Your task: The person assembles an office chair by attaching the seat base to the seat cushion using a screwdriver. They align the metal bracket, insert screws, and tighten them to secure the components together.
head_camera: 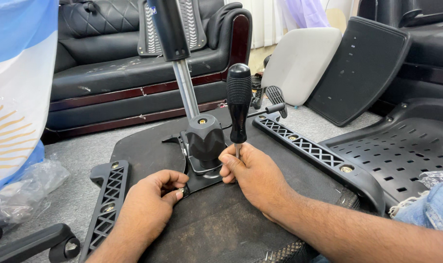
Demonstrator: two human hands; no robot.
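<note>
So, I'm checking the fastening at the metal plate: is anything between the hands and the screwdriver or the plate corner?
Nothing visible does. The right hand already grips the shaft of the upright black-handled screwdriver, and the left hand pinches the corner of the black metal mounting plate directly.

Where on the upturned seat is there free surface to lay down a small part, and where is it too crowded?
Free: the dark seat underside between the left hand and right hand, and the strip between the right hand and the right armrest bracket. Crowded: around the metal plate, black knob and screwdriver.
</note>
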